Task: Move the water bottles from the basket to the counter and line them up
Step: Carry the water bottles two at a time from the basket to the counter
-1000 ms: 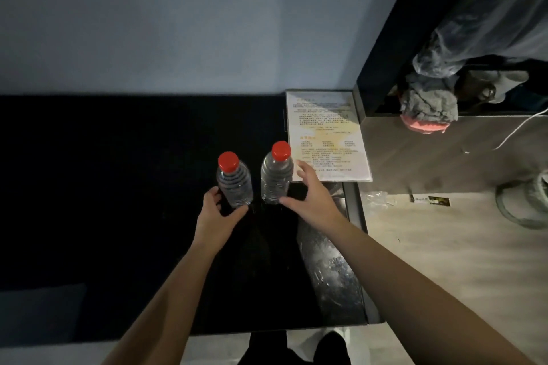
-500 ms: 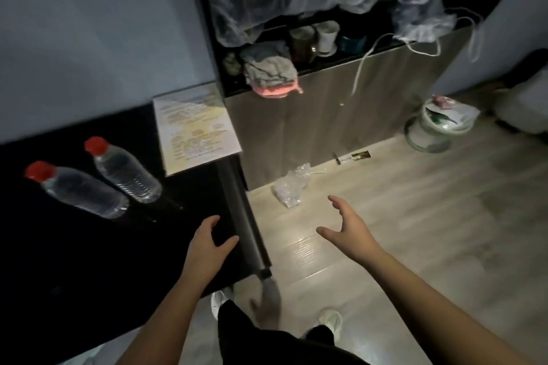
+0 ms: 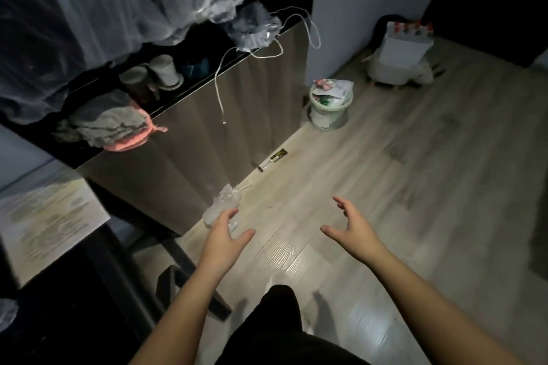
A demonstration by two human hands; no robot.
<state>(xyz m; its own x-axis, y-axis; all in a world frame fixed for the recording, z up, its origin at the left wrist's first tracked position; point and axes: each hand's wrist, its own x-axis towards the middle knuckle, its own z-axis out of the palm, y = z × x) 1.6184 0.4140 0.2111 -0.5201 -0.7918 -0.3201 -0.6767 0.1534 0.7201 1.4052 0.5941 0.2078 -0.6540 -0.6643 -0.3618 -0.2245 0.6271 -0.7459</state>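
A white basket (image 3: 400,52) stands on the floor at the far right by the wall, and several red-capped water bottles (image 3: 410,29) poke out of its top. The black counter (image 3: 59,320) fills the lower left corner. A pale blur at its left edge (image 3: 6,311) may be one bottle; the rest of the counter is out of frame. My left hand (image 3: 225,235) and my right hand (image 3: 353,231) hover over the wood floor, both empty with fingers spread. Both hands are far from the basket.
A laminated sheet (image 3: 47,216) lies on the counter's right end. A wooden cabinet (image 3: 207,127) with cups, a cloth and a dangling white cable stands ahead. Crumpled plastic (image 3: 224,204) and a full waste bin (image 3: 330,107) sit on the floor.
The view has swung right, away from the two bottles on the counter. Both hands left the bottles and now hang empty over the floor; the basket has come into sight.
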